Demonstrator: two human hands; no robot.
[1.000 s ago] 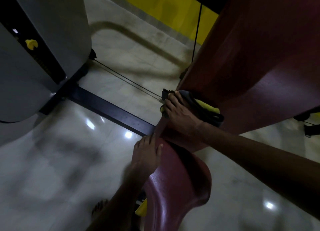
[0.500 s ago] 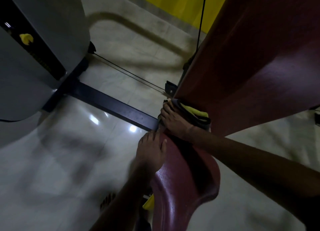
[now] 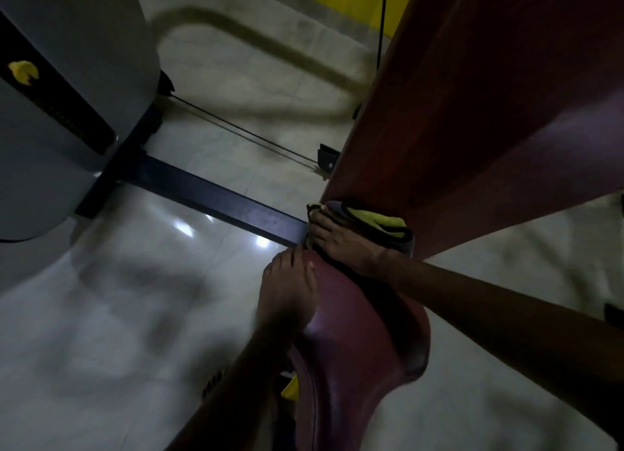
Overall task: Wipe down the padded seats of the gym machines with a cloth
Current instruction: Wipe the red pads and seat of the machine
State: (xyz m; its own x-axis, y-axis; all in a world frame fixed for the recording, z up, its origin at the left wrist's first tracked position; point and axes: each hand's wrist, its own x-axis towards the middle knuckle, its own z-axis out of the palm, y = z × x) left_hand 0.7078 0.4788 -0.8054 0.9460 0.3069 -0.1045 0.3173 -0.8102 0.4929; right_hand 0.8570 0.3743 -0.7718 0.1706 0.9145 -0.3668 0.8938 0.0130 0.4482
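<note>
Your right hand (image 3: 341, 244) has slid the cloth (image 3: 378, 226) down to the bottom of the back pad (image 3: 472, 129), mid-frame, fingers flat on it. Your left hand (image 3: 290, 288) grips the seat (image 3: 364, 349), probably next.

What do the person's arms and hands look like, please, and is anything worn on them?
The left forearm and right forearm are bare as far as they show, with no sleeves. The left hand and right hand wear no gloves; I see no watch, band or ring, though the light is dim.
</note>
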